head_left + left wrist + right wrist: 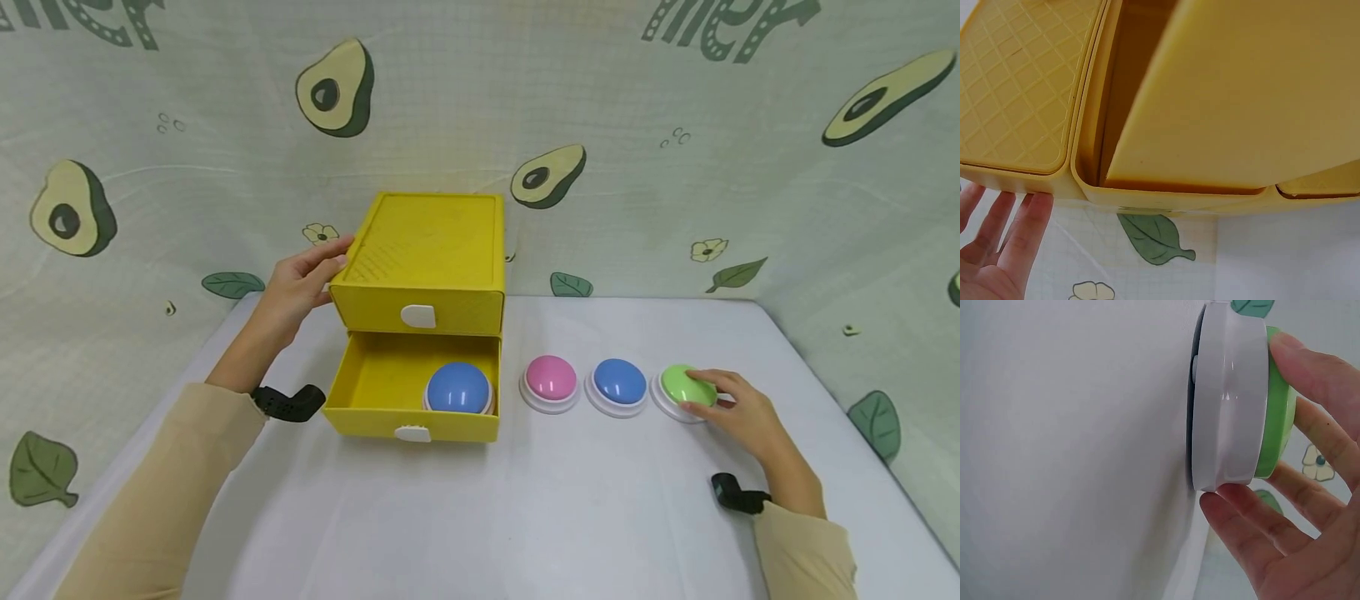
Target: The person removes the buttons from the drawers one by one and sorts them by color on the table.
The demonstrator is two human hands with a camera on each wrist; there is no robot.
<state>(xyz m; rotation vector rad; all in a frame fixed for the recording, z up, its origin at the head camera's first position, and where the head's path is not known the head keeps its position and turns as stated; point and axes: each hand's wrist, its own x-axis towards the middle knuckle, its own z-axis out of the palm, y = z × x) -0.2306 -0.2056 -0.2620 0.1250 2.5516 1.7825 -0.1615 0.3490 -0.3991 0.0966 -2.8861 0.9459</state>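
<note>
My left hand (291, 293) rests against the left side of a yellow two-drawer box (431, 242); in the left wrist view its straight fingers (1025, 234) touch the box wall. The lower drawer (367, 367) is pulled out and has a blue dome push button (456, 387) inside, at its right. At the right, my right hand (750, 417) holds a green push button (681, 385) with a white base. The right wrist view has the thumb on the green dome (1277, 406) and fingers around the white base (1225, 394), which sits at the table surface.
A pink push button (551, 378) and another blue push button (619, 382) stand in a row between the box and the green one. The upper drawer (416, 312) is closed. White cloth (562, 517) covers the table, and an avocado-print curtain (450, 108) hangs behind.
</note>
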